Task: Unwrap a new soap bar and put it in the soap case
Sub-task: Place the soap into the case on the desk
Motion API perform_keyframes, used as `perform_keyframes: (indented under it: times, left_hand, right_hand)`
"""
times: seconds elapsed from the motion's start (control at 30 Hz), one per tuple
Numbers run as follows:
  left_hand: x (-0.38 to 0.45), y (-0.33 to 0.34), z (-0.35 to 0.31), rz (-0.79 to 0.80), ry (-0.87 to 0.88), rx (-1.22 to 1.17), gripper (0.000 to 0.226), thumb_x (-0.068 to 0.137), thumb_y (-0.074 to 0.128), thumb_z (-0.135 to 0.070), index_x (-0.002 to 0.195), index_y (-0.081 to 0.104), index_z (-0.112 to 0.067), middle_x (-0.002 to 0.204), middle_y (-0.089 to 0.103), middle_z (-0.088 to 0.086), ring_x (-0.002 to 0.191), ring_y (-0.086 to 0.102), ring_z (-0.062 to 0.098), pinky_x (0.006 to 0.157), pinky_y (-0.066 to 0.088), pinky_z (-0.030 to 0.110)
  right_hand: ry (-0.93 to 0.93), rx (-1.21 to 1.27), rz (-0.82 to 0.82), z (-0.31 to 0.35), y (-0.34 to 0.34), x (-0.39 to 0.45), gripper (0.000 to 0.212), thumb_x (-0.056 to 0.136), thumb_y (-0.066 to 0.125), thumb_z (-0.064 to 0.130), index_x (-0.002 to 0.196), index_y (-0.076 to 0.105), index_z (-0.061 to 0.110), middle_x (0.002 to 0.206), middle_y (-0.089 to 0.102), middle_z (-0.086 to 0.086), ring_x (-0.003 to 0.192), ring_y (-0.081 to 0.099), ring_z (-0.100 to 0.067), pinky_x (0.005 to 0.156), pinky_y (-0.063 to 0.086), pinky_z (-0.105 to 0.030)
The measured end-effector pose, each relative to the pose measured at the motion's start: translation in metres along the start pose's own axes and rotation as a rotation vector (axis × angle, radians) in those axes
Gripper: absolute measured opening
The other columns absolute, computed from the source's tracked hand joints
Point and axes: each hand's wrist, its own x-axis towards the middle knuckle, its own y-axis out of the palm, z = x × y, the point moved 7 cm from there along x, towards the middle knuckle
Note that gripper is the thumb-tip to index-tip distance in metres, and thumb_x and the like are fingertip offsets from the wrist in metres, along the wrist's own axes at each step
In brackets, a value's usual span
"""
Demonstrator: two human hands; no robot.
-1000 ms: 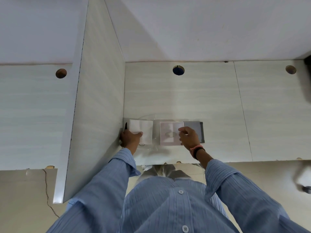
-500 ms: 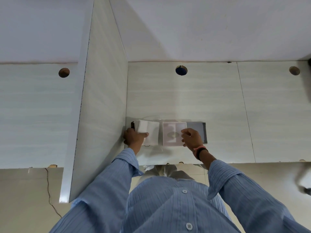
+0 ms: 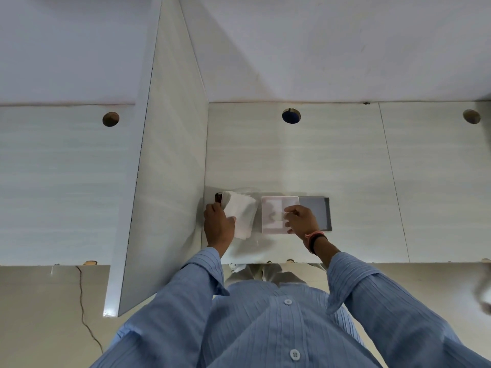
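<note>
Early stage imo: left hand (image 3: 218, 224) grips wrapped soap bar (image 3: 240, 214) tilted, wrapper not yet off; right hand (image 3: 299, 218) fingers curled on soap case (image 3: 279, 205) just beside it, nothing inside yet afaict.

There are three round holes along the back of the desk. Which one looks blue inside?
The middle hole, straight beyond the person's hands, shows dark blue inside. The left hole, past the upright divider panel, looks brown, and the right hole looks pale greyish.
</note>
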Motion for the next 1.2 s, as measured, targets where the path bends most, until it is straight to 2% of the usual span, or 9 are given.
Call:
perform_keyframes:
  times: [0.4, 0.5, 0.63, 0.77, 0.83, 0.93, 1.0, 1.1, 1.2]
  left_hand:
    - [-0.006, 0.007, -0.01, -0.105, 0.038, 0.155, 0.041, 0.075, 0.077, -0.008, 0.108, 0.053, 0.002, 0.105, 0.06, 0.021, 0.094, 0.059, 0.039, 0.074, 0.052, 0.045]
    - [-0.007, 0.004, -0.011, -0.053, -0.002, -0.065, 0.033, 0.073, 0.07, -0.007, 0.098, 0.049, -0.004, 0.095, 0.058, 0.012, 0.085, 0.058, 0.033, 0.066, 0.052, 0.042]
    - [-0.003, -0.007, -0.013, 0.046, -0.083, -0.38, 0.035, 0.067, 0.075, -0.013, 0.089, 0.048, -0.009, 0.079, 0.055, -0.001, 0.07, 0.056, 0.024, 0.055, 0.042, 0.029]
    - [-0.003, -0.031, -0.017, 0.079, -0.203, -0.724, 0.035, 0.064, 0.078, -0.003, 0.091, 0.058, -0.01, 0.081, 0.062, -0.001, 0.069, 0.058, 0.019, 0.057, 0.043, 0.028]
    - [-0.001, -0.034, -0.022, 0.167, -0.219, -0.882, 0.029, 0.061, 0.077, -0.003, 0.086, 0.065, -0.011, 0.082, 0.069, 0.002, 0.072, 0.063, 0.025, 0.062, 0.049, 0.031]
    - [-0.004, -0.034, -0.037, 0.354, -0.191, -0.995, 0.04, 0.055, 0.076, -0.012, 0.094, 0.072, -0.005, 0.087, 0.072, 0.009, 0.083, 0.067, 0.033, 0.07, 0.053, 0.043]
    - [-0.011, -0.034, -0.05, 0.443, -0.159, -1.033, 0.036, 0.057, 0.075, -0.012, 0.092, 0.075, -0.009, 0.088, 0.073, 0.01, 0.086, 0.068, 0.032, 0.073, 0.054, 0.043]
    - [-0.024, -0.032, -0.072, 0.558, -0.12, -1.061, 0.03, 0.065, 0.075, -0.008, 0.093, 0.079, -0.018, 0.095, 0.076, 0.01, 0.091, 0.071, 0.031, 0.08, 0.057, 0.047]
    - [-0.034, -0.029, -0.085, 0.609, -0.097, -1.018, 0.033, 0.076, 0.079, -0.016, 0.109, 0.076, -0.013, 0.107, 0.076, 0.014, 0.1, 0.072, 0.033, 0.082, 0.06, 0.047]
  right_hand:
    - [0.013, -0.047, -0.017, -0.01, -0.007, -0.003, 0.022, 0.095, 0.053, 0.004, 0.112, 0.067, 0.003, 0.094, 0.069, -0.014, 0.075, 0.066, -0.023, 0.057, 0.054, -0.026]
    - [0.02, -0.018, -0.015, -0.009, -0.006, -0.004, 0.021, 0.094, 0.054, 0.004, 0.11, 0.068, 0.005, 0.093, 0.07, -0.013, 0.074, 0.066, -0.022, 0.056, 0.054, -0.027]
    - [0.021, 0.075, 0.0, -0.002, -0.003, -0.004, 0.016, 0.092, 0.057, 0.006, 0.103, 0.069, 0.008, 0.091, 0.071, -0.012, 0.074, 0.066, -0.024, 0.059, 0.056, -0.031]
    - [0.008, 0.199, 0.046, 0.012, 0.003, -0.005, 0.014, 0.095, 0.06, 0.013, 0.102, 0.069, 0.006, 0.089, 0.07, -0.014, 0.073, 0.064, -0.026, 0.066, 0.057, -0.036]
    - [-0.017, 0.271, 0.083, 0.023, 0.007, -0.008, 0.013, 0.097, 0.062, 0.018, 0.099, 0.069, 0.006, 0.088, 0.068, -0.015, 0.078, 0.064, -0.029, 0.07, 0.057, -0.038]
    - [-0.008, 0.359, 0.166, 0.038, 0.016, -0.013, 0.041, 0.098, 0.06, 0.044, 0.118, 0.064, 0.008, 0.107, 0.07, -0.016, 0.095, 0.069, -0.03, 0.089, 0.059, -0.045]
    - [0.043, 0.433, 0.232, 0.044, 0.024, -0.017, 0.062, 0.095, 0.051, 0.063, 0.128, 0.06, 0.012, 0.115, 0.071, -0.012, 0.105, 0.069, -0.028, 0.094, 0.057, -0.044]
    - [0.066, 0.532, 0.342, 0.057, 0.033, -0.023, 0.078, 0.093, 0.034, 0.076, 0.129, 0.066, 0.015, 0.11, 0.076, -0.009, 0.1, 0.071, -0.026, 0.089, 0.057, -0.042]
    - [0.049, 0.518, 0.353, 0.066, 0.033, -0.028, 0.087, 0.086, 0.031, 0.086, 0.143, 0.057, 0.025, 0.136, 0.067, -0.006, 0.125, 0.063, -0.028, 0.109, 0.047, -0.051]
